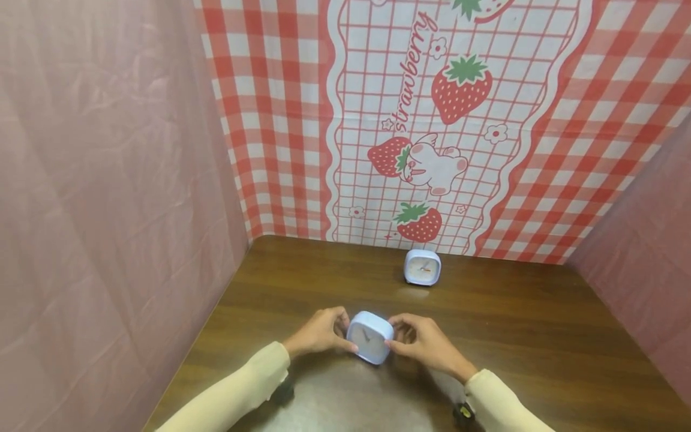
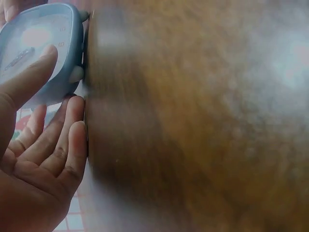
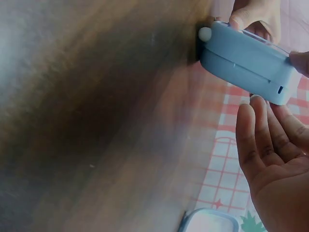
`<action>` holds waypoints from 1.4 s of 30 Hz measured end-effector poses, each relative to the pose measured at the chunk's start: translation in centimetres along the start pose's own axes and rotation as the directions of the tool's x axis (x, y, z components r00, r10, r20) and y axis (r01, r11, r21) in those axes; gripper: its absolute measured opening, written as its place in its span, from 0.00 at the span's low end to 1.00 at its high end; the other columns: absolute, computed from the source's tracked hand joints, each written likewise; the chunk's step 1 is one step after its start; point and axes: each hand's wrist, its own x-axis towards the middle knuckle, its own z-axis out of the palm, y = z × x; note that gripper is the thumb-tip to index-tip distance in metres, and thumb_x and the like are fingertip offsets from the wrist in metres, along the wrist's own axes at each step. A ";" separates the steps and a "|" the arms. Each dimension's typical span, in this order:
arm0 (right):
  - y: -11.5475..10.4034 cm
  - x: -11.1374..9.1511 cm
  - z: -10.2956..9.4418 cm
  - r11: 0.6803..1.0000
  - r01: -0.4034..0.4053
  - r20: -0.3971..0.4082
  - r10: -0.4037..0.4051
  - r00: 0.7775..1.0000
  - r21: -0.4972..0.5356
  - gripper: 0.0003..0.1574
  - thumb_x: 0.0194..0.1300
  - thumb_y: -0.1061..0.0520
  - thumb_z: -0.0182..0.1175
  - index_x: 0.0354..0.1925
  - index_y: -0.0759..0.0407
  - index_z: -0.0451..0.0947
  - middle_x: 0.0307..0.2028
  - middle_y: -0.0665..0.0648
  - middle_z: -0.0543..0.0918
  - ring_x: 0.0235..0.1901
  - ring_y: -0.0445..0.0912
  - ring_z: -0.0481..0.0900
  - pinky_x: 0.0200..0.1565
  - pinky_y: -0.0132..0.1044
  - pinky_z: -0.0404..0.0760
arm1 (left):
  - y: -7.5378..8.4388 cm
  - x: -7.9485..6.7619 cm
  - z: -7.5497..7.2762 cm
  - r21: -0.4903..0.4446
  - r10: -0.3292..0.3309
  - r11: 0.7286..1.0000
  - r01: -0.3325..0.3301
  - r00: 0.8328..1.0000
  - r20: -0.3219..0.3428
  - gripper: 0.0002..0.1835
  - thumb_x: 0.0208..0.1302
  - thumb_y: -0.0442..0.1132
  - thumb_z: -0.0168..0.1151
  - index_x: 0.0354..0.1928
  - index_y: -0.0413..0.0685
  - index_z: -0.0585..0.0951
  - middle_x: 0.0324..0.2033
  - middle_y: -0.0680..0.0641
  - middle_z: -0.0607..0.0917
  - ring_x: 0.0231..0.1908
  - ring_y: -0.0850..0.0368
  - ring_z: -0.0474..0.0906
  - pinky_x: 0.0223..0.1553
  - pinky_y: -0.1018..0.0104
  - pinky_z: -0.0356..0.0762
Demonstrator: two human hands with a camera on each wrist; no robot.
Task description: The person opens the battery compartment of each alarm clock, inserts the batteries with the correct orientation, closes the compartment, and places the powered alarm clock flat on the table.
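Note:
A pale blue alarm clock [image 1: 369, 337] with rounded corners and a white face is between the two hands, turned at a slant low over the wooden table. My left hand [image 1: 322, 332] pinches its left side, the thumb on the front of the face. On the opposite side my right hand [image 1: 429, 343] holds it, thumb at the front edge and fingers behind. In the left wrist view, small feet show under the clock [image 2: 73, 43], close to the tabletop; whether they touch cannot be told. The right wrist view shows the clock's smooth side [image 3: 241, 60].
A second, similar clock [image 1: 423, 267] stands upright near the back of the wooden table [image 1: 302, 270]. Behind it hangs a red-and-white checked strawberry cloth [image 1: 286, 120]. Pink curtains [image 1: 119, 180] border the left and right sides.

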 end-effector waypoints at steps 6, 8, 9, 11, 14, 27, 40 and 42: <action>0.0 0.5 -0.1 0.994 0.092 -0.003 -0.093 0.996 -0.052 0.22 0.61 0.57 0.74 0.53 0.60 0.83 0.34 0.47 0.83 0.32 0.38 0.80 0.34 0.35 0.84 | 0.3 -0.1 -0.2 -0.003 0.022 1.000 -0.022 0.998 0.061 0.30 0.48 0.45 0.85 0.50 0.42 0.81 0.38 0.50 0.87 0.34 0.62 0.83 0.38 0.68 0.84; 0.0 0.6 -0.1 0.993 0.107 -0.006 -0.107 0.994 -0.057 0.23 0.61 0.59 0.74 0.54 0.61 0.83 0.35 0.47 0.82 0.32 0.40 0.80 0.35 0.36 0.85 | 0.4 -0.2 -0.3 0.009 0.028 1.000 -0.029 0.997 0.077 0.30 0.48 0.44 0.84 0.50 0.41 0.81 0.38 0.50 0.87 0.33 0.63 0.83 0.36 0.69 0.84; 0.0 0.6 -0.1 0.992 0.110 -0.007 -0.111 0.994 -0.061 0.23 0.61 0.59 0.74 0.54 0.61 0.83 0.35 0.47 0.82 0.33 0.40 0.80 0.35 0.36 0.85 | 0.4 -0.2 -0.3 0.003 0.030 1.000 -0.031 0.996 0.082 0.29 0.49 0.43 0.84 0.51 0.39 0.81 0.38 0.50 0.87 0.32 0.63 0.83 0.35 0.69 0.84; 0.0 0.6 0.0 0.992 0.105 -0.010 -0.106 0.994 -0.064 0.24 0.61 0.60 0.73 0.55 0.62 0.83 0.36 0.48 0.82 0.33 0.41 0.80 0.35 0.36 0.85 | 0.4 -0.3 -0.4 -0.016 0.023 1.000 -0.022 0.996 0.085 0.29 0.48 0.41 0.84 0.51 0.38 0.81 0.38 0.49 0.87 0.31 0.63 0.83 0.34 0.69 0.84; -0.1 0.5 0.0 0.994 0.078 -0.027 -0.080 0.996 -0.076 0.24 0.62 0.58 0.74 0.55 0.61 0.83 0.36 0.49 0.82 0.33 0.40 0.80 0.35 0.36 0.84 | 0.4 -0.5 -0.3 -0.034 0.011 0.999 -0.008 0.997 0.081 0.29 0.48 0.38 0.84 0.51 0.36 0.81 0.38 0.48 0.87 0.30 0.63 0.84 0.33 0.69 0.84; -0.2 0.8 0.0 0.994 0.058 -0.086 -0.067 0.994 -0.096 0.19 0.60 0.54 0.76 0.48 0.57 0.86 0.33 0.45 0.85 0.31 0.38 0.81 0.33 0.36 0.84 | 0.7 -0.7 0.0 -0.084 -0.040 0.995 0.043 0.998 0.038 0.28 0.46 0.33 0.84 0.49 0.33 0.82 0.37 0.44 0.88 0.34 0.57 0.86 0.36 0.68 0.85; 0.3 3.0 -1.6 0.983 0.120 -0.062 -0.129 0.990 -0.138 0.18 0.61 0.58 0.75 0.50 0.59 0.86 0.33 0.46 0.84 0.31 0.38 0.80 0.33 0.35 0.84 | 1.0 0.5 -0.4 -0.117 -0.065 0.992 0.056 0.995 -0.081 0.28 0.47 0.34 0.84 0.50 0.31 0.83 0.38 0.43 0.88 0.36 0.53 0.87 0.40 0.65 0.86; 0.5 3.6 -2.1 0.981 0.126 -0.054 -0.135 0.989 -0.149 0.18 0.61 0.58 0.75 0.50 0.60 0.86 0.32 0.47 0.84 0.31 0.38 0.80 0.33 0.35 0.84 | 1.1 0.9 -0.5 -0.109 -0.055 0.993 0.044 0.994 -0.100 0.28 0.49 0.34 0.83 0.51 0.30 0.83 0.38 0.42 0.89 0.36 0.53 0.87 0.40 0.64 0.86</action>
